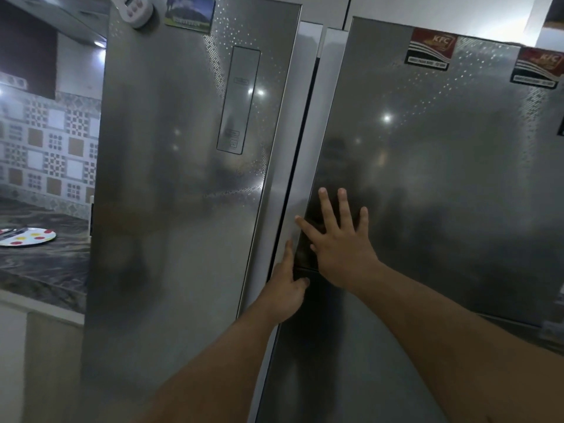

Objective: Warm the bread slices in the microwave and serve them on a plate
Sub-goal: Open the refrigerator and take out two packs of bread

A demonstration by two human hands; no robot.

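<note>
A tall steel fridge with two doors fills the view. My right hand [338, 239] lies flat on the right door [442, 178], fingers spread, close to its inner edge. My left hand [287, 288] sits lower, its fingers curled into the gap at the edge of the right door beside the left door [183, 178]. The right door stands slightly out from the left one. A white plate with red and yellow dots [27, 236] lies on the dark counter at far left. No bread or microwave is in sight.
The dark marbled counter [39, 270] runs along the left beside the fridge, under a patterned tile wall [48, 148]. Magnets and a white timer [134, 7] stick to the top of the left door; red stickers [430, 50] mark the right door.
</note>
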